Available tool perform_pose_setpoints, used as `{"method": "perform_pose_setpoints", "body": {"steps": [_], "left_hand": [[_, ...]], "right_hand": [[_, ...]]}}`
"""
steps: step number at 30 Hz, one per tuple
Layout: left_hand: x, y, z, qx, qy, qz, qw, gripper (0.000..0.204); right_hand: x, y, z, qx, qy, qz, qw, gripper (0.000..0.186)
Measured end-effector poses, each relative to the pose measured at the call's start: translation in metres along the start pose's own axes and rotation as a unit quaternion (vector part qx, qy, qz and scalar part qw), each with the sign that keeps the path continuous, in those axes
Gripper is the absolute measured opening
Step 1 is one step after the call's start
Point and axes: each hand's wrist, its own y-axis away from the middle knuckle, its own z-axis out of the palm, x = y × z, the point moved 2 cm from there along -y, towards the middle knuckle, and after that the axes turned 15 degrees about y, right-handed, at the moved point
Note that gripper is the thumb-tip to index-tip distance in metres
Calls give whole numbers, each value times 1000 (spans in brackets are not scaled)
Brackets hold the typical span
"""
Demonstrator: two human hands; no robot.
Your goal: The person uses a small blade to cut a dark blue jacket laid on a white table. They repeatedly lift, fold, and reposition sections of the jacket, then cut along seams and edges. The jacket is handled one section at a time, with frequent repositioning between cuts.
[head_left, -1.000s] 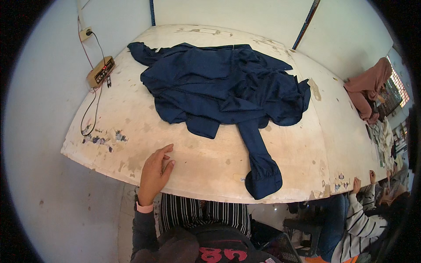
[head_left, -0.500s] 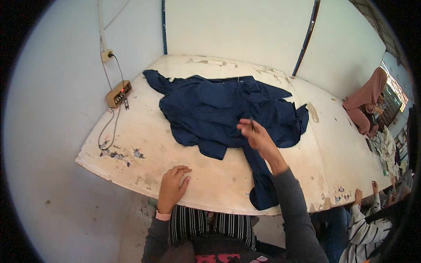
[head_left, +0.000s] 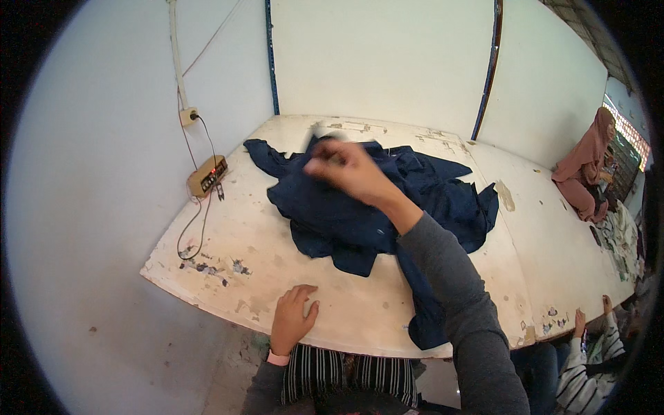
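A dark blue garment (head_left: 332,221) lies crumpled across the pale table, one sleeve-like strip hanging toward the front edge. Above its far left part is my right hand (head_left: 349,169), blurred by motion, its fingers curled. Something small and dark grey (head_left: 321,131) shows smeared at the fingertips; its kind cannot be made out. My left hand (head_left: 294,321) rests on the tabletop near the front edge, fingers stretched out and holding nothing, apart from the garment. My right forearm covers part of the garment's right side.
The pale table (head_left: 360,315) has worn, peeling patches. A brown box with a red light (head_left: 209,176) sits at its left edge, cabled to a wall socket (head_left: 188,116). At the right, one person (head_left: 584,169) is by the far side; another person's hands (head_left: 579,323) touch the front edge.
My right hand has swept left and away from me, from the garment's middle to over its far left part. My left hand stays on the table. The whole view has shifted slightly.
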Motion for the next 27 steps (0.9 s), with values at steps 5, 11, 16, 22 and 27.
{"method": "perform_pose_setpoints", "body": {"steps": [5,11,16,22,27], "left_hand": [[-13,2,25,1,-63,-14,998,33],[-71,40,34,10,3,-34,999,59],[-84,47,40,8,54,-67,996,77],[-81,42,42,-26,74,-54,995,92],[-50,29,20,-56,93,-107,988,99]], "right_hand": [[-23,24,8,-200,-96,-84,971,25],[46,57,0,-75,21,55,995,26],[40,95,22,-139,-8,97,986,40],[76,139,84,-106,105,54,987,60],[52,136,47,7,139,60,989,29]]}}
